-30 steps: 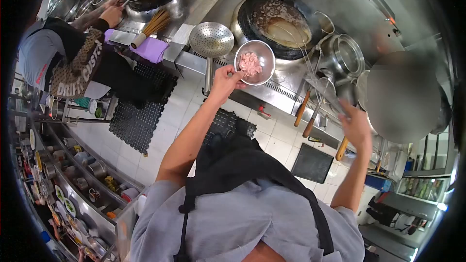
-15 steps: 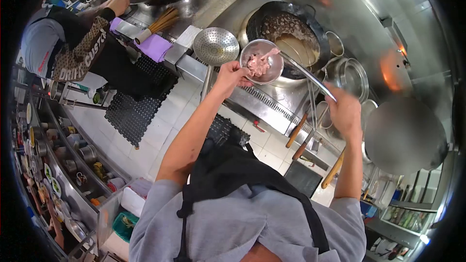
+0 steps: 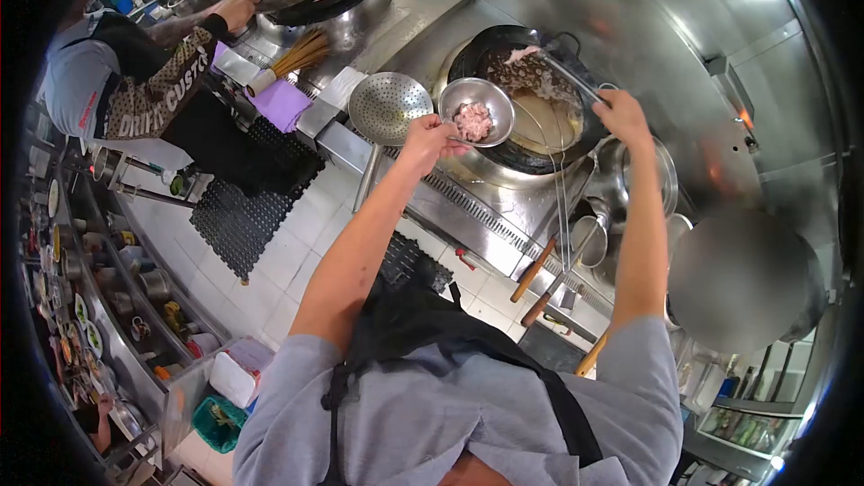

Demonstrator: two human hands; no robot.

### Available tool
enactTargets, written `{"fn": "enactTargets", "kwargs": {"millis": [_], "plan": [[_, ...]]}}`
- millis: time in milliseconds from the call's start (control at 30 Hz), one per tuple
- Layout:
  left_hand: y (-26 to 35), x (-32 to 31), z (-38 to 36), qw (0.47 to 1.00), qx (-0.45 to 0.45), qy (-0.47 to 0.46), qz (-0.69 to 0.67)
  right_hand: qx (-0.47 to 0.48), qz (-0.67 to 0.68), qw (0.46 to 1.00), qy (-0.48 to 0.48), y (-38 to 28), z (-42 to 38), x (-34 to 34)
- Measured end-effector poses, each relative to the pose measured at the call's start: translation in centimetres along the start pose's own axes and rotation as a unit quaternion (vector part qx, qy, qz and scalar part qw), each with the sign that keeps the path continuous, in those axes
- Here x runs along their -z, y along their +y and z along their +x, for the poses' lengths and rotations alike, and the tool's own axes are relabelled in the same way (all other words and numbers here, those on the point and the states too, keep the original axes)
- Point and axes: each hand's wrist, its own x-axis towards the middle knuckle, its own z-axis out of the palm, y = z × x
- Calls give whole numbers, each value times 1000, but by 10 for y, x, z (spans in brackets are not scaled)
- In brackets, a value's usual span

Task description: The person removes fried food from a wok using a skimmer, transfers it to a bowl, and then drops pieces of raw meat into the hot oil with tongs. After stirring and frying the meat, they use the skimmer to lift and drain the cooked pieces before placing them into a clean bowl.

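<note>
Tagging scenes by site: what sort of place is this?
Most likely a restaurant's commercial kitchen: a large wok set in a steel range, a co-worker at another wok, and shelves crowded with containers.

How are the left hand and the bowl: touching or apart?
Touching. The head view shows the left hand holding the bowl by its rim.

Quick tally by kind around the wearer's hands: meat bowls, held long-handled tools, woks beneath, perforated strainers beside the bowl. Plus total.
Meat bowl, in left hand: 1
Long-handled tool, in right hand: 1
Wok: 1
Perforated strainer: 1
Total: 4
</note>
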Motion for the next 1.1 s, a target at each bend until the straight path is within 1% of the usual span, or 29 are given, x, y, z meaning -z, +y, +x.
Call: {"fn": "enactTargets", "kwargs": {"millis": [67, 133, 200, 300, 333, 433, 467, 567, 633, 700, 800, 867, 900, 933, 1033, 1100], "plan": [[4, 1, -5, 1000, 7, 6, 6, -22, 4, 1000, 6, 12, 30, -43], [5, 4, -9, 1000, 2, -4, 10, -51, 11, 999, 4, 14, 41, -60], [4, 8, -15, 1000, -3, -6, 12, -85, 18, 996, -13, 11, 41, -65], [7, 14, -20, 1000, -15, -8, 7, -135, -35, 989, -54, 4, 22, -46], [7, 16, -21, 1000, -20, -12, -1, -114, -45, 992, -44, 17, 22, -50], [-2, 22, -22, 1000, -13, -7, -12, -134, -90, 986, -46, 25, 8, -47], [2, 21, -15, 1000, -17, -5, -13, -141, -88, 986, -12, 19, 0, -39], [7, 17, -22, 999, -40, -7, -16, -117, -67, 991, 18, -19, -35, 8], [3, 17, -19, 999, -48, -4, 5, -44, -43, 998, 34, -46, -69, 31], [4, 13, -15, 998, -58, -10, 28, 17, -13, 1000, 21, -77, -105, 41], [15, 3, -17, 995, -64, -33, 73, 22, -19, 998, -46, -113, -130, 29], [21, -6, -18, 991, -62, -54, 103, 34, -51, 998, -13, -117, -127, 3], [18, -7, -15, 993, -47, -47, 94, 40, -68, 997, 4, -117, -126, -4], [16, -7, -11, 995, -34, -40, 85, 48, -86, 995, 4, -116, -129, -4], [11, -2, 5, 999, -16, -28, 28, 9, -54, 997, 52, -114, -138, 15], [10, 0, 4, 1000, -7, -26, 0, -4, -49, 997, 65, -100, -137, 17]]}}
